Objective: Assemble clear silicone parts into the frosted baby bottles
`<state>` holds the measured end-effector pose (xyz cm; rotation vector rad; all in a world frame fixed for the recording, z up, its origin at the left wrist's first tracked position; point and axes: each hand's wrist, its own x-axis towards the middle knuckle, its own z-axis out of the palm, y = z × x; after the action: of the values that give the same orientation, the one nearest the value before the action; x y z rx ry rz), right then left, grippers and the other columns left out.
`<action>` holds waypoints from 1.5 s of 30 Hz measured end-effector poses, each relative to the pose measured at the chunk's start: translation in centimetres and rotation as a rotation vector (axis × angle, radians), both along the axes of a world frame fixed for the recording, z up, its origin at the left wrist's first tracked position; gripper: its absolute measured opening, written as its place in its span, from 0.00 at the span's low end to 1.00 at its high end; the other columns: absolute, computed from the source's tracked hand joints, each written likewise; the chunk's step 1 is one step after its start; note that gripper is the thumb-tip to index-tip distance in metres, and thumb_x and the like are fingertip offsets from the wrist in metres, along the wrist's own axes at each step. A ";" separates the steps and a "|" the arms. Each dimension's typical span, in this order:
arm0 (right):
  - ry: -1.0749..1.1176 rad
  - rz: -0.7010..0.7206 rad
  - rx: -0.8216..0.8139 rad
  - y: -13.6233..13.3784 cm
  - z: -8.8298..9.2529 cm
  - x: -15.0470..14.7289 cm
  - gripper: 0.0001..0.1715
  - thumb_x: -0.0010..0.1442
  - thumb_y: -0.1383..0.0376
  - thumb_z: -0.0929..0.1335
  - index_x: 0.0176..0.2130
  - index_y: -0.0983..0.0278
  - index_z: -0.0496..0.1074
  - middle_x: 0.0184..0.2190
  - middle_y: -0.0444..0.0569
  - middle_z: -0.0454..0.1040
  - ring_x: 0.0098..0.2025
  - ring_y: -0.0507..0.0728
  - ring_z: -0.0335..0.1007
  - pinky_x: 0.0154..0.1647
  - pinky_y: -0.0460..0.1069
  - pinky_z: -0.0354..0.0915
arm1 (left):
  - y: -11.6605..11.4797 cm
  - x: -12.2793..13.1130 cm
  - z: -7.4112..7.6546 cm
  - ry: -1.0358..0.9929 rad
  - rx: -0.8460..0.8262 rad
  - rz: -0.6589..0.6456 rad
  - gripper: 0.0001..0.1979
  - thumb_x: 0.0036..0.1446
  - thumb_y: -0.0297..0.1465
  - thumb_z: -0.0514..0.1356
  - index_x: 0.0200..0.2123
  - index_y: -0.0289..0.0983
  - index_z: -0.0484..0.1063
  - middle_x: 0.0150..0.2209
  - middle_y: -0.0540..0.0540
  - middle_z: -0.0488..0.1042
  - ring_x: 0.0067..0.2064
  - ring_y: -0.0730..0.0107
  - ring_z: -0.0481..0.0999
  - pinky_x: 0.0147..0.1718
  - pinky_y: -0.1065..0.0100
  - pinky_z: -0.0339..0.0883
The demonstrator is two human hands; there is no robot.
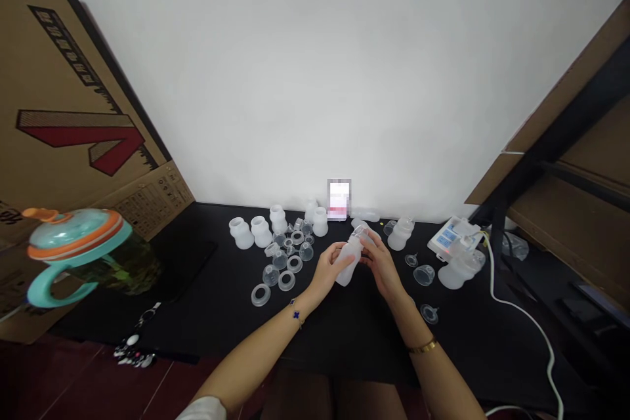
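Left hand (325, 273) curls round a frosted bottle (347, 268); right hand (382, 265) pinches its clear top (359, 231)

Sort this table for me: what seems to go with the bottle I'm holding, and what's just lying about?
Likely goes with it:
- held bottle
- open white bottles
- pale rings
- clear domed pieces

Probably just lying about:
- teal-handled jug
- dangling keychain
- white cable

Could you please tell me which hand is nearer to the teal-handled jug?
Left. The left hand holds the white bottle, off to the right of the jug; the right hand, by the bottle's top, is farther right.
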<state>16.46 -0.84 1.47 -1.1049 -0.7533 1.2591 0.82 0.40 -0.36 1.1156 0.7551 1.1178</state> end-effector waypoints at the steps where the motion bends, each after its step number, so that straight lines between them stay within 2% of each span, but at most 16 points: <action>1: -0.001 0.004 0.003 0.0 0.0 0.0 0.34 0.51 0.52 0.78 0.56 0.53 0.75 0.44 0.46 0.81 0.43 0.59 0.75 0.39 0.51 0.70 | 0.0 0.0 0.0 -0.003 -0.001 0.001 0.26 0.47 0.43 0.73 0.46 0.37 0.75 0.45 0.41 0.81 0.47 0.55 0.79 0.48 0.61 0.70; 14: -0.004 -0.003 0.008 0.0 0.1 0.0 0.35 0.50 0.53 0.78 0.56 0.55 0.75 0.42 0.46 0.80 0.41 0.59 0.75 0.38 0.51 0.69 | -0.1 -0.1 0.4 0.014 0.000 0.006 0.25 0.47 0.43 0.73 0.46 0.37 0.75 0.43 0.41 0.81 0.46 0.56 0.80 0.47 0.61 0.70; 31: -0.037 -0.022 0.000 0.3 -0.2 0.2 0.36 0.47 0.53 0.79 0.55 0.54 0.76 0.38 0.45 0.80 0.36 0.56 0.74 0.32 0.49 0.67 | 0.0 0.2 -0.2 0.058 0.059 0.045 0.25 0.48 0.41 0.73 0.47 0.37 0.75 0.45 0.40 0.81 0.48 0.54 0.80 0.50 0.58 0.70; 35: -0.054 -0.040 0.019 0.2 -0.1 0.1 0.35 0.48 0.53 0.79 0.55 0.56 0.75 0.38 0.44 0.80 0.36 0.56 0.73 0.33 0.49 0.66 | -0.1 0.2 -0.1 -0.006 -0.033 0.007 0.28 0.47 0.44 0.73 0.48 0.37 0.74 0.44 0.40 0.82 0.45 0.55 0.81 0.45 0.60 0.71; 40: -0.099 -0.061 0.042 0.2 -0.3 0.2 0.37 0.48 0.51 0.79 0.55 0.56 0.75 0.39 0.45 0.81 0.40 0.58 0.74 0.34 0.49 0.66 | -0.1 0.1 -0.1 -0.056 -0.138 -0.068 0.28 0.48 0.47 0.73 0.46 0.35 0.74 0.38 0.42 0.82 0.38 0.61 0.80 0.37 0.67 0.68; 45: -0.123 -0.076 0.056 0.4 -0.5 0.3 0.36 0.48 0.51 0.79 0.54 0.56 0.75 0.40 0.45 0.81 0.41 0.58 0.74 0.34 0.48 0.66 | 0.1 0.0 -0.3 -0.085 -0.169 -0.082 0.27 0.48 0.46 0.73 0.44 0.34 0.75 0.38 0.43 0.81 0.37 0.65 0.78 0.35 0.70 0.66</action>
<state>16.78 -0.45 0.99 -1.1629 -0.8265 1.1073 0.86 0.54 -0.70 0.9433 0.7172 1.0069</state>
